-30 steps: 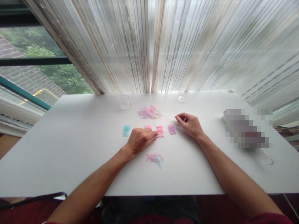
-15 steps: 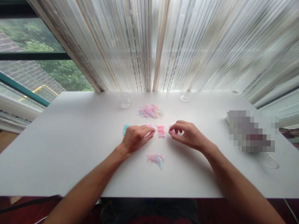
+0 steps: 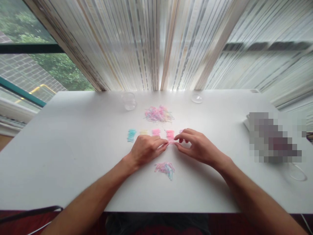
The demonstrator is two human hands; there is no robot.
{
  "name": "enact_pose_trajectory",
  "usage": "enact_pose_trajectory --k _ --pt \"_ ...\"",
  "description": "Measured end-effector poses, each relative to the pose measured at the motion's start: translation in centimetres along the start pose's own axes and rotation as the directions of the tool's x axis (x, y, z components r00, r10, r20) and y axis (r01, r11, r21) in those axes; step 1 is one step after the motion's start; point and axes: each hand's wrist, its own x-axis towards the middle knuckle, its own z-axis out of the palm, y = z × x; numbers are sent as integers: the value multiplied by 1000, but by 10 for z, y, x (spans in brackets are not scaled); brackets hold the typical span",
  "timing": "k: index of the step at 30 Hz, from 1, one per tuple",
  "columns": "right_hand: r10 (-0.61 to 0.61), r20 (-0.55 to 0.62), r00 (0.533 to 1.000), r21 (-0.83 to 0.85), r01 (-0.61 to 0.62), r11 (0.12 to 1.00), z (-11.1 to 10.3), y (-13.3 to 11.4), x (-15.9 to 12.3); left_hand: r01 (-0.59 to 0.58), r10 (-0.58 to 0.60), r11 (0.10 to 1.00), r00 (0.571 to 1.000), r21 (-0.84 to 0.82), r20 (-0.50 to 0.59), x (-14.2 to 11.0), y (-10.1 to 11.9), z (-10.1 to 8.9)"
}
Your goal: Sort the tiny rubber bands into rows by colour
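My left hand [image 3: 148, 148] pinches the left end of a small pink elastic hair band [image 3: 171, 142] at the near end of a pink row [image 3: 170, 134]. My right hand [image 3: 195, 145] has its thumb and forefinger curled closely round the band's right end. Along the same line lie other short colour rows of bands: teal [image 3: 131, 135], pale yellow [image 3: 143, 132], light pink [image 3: 156, 132] and lilac [image 3: 181, 131]. The hands partly cover the yellow, light pink and lilac rows. A small mixed pile [image 3: 165, 168] lies nearer me.
Beyond the rows is a larger loose pile of pastel bands [image 3: 158, 114]. Clear round containers or lids [image 3: 129, 103] [image 3: 197, 98] stand near the striped curtain [image 3: 137, 45]. At the right of the white table [image 3: 73, 182] sits a blurred-out object [image 3: 274, 137] with a white loop.
Both hands have come closer together and slightly toward me, meeting at the near end of the pink row. More of the teal and yellow rows now shows. The camera view has shifted a little.
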Motion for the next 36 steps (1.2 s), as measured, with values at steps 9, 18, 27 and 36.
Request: enact_pose_trajectory --k 9,18,27,36 --pt "-25 58 998 82 20 996 2 0 1 43 -42 999 999 -28 33 1 3 0" --pt "9 48 999 7 -10 1000 0 1 2 58 -57 998 997 -11 60 2 5 -1" --pt "55 45 997 -107 -50 993 6 3 2 86 -88 996 994 38 59 4 8 2" --pt "82 77 994 -77 -76 994 6 0 3 66 -67 998 995 25 77 3 8 2"
